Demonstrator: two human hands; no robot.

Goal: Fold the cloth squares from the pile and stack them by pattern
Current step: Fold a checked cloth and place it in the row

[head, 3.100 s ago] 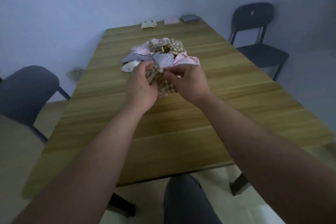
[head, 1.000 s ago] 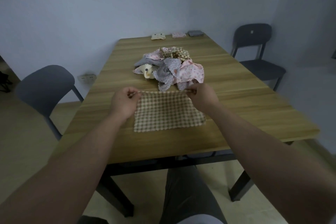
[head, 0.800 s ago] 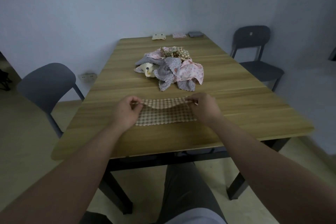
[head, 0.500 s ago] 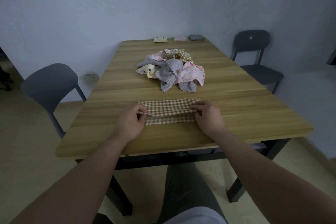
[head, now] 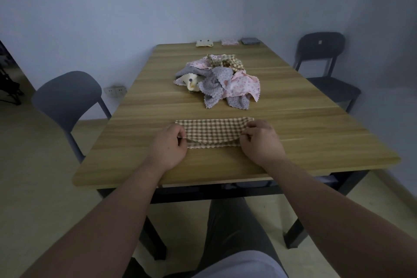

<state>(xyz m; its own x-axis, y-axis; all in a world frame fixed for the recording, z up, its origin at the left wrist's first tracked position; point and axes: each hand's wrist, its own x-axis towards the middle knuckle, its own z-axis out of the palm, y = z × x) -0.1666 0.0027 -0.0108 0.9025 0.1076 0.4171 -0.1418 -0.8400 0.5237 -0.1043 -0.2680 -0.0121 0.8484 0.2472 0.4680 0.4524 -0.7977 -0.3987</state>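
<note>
A brown checked cloth [head: 213, 132] lies near the front of the wooden table [head: 316, 142], its far half folded over toward me. My left hand [head: 168, 146] pinches the folded edge's left corner, and my right hand [head: 260, 142] pinches its right corner. Behind it, mid-table, sits the pile of loose cloth squares [head: 218, 81] in pink, grey, cream and checked patterns. Three small folded stacks line the far edge: a cream stack [head: 204, 43], a pink stack [head: 229, 42] and a grey stack [head: 250, 40].
A grey chair [head: 67, 101] stands at the table's left and a dark chair [head: 325, 67] at its right. The wall runs close behind the far edge. My legs show under the near table edge.
I drew the checked cloth out of the pile, spread it flat in front of me, then brought its far edge over toward the near edge. Both hands have moved toward me.
</note>
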